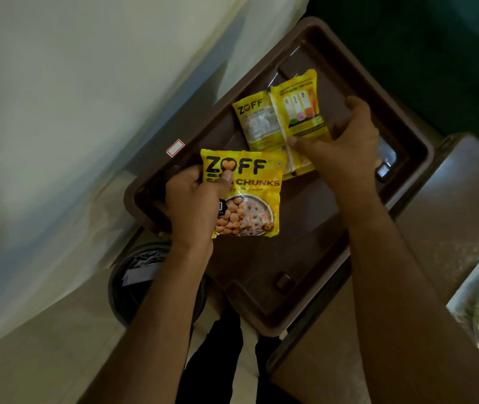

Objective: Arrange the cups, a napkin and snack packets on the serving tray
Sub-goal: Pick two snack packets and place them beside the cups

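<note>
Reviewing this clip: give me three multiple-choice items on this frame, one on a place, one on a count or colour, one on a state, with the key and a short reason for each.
1. Where is the front-side-up packet?
A. in the left hand, over the tray
B. on the floor
C. in the bin

2. How many yellow snack packets show?
A. one
B. two
C. four

3. Which face of the packet at the right hand is up?
A. front with product picture
B. back with printed table
C. blank side

Key: 1 A, thumb and fingers grip its left edge above the brown tray. 2 B, the front-side-up packet and the back-side-up packet. 3 B, a nutrition-style table and seam show.
</note>
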Action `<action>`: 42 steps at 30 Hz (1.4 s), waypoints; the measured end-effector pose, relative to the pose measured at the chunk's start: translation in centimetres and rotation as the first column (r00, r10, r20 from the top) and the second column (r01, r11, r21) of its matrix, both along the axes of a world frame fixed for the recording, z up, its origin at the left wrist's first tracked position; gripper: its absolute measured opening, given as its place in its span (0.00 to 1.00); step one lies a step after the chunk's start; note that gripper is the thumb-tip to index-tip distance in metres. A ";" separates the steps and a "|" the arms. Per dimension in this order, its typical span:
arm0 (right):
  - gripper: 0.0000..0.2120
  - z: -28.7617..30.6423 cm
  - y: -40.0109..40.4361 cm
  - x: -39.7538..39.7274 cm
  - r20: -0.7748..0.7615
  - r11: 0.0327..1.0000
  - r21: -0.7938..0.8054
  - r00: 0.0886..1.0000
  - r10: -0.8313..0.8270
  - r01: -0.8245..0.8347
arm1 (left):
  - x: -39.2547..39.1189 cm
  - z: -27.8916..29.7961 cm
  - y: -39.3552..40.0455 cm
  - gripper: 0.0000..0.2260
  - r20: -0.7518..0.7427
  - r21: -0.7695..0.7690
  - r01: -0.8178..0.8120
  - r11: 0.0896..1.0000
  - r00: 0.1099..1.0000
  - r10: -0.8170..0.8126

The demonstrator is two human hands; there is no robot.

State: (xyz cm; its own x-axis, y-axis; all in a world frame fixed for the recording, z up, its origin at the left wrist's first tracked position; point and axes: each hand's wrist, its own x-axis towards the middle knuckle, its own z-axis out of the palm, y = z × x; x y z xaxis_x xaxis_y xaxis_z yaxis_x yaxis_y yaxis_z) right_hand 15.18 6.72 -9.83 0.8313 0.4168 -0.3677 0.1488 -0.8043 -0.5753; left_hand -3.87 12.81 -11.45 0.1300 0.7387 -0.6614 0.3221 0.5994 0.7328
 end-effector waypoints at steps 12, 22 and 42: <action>0.19 2.7 -4.0 -1.5 0.129 0.950 0.263 0.970 -0.208 0.169 | 0.0 0.6 -1.4 0.17 -0.173 0.274 0.098 0.957 0.984 -0.051; 0.12 3.6 -5.4 -9.5 0.488 0.979 0.189 0.872 -0.028 -0.075 | 2.2 4.5 -4.8 0.26 0.428 -0.100 0.211 0.972 0.891 -0.150; 0.20 3.2 -8.9 -6.7 -0.445 0.888 0.409 0.896 -0.005 0.208 | 0.4 3.6 -3.8 0.15 0.385 -0.176 0.218 0.960 0.913 -0.137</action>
State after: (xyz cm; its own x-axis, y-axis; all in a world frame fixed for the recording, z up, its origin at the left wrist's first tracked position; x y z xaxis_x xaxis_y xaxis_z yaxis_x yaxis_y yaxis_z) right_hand 8.52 -2.18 -6.63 0.6866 0.5352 -0.4921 -0.2604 -0.4510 -0.8537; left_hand -3.51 8.97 -7.81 0.5085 0.5294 -0.6791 0.1714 0.7107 0.6823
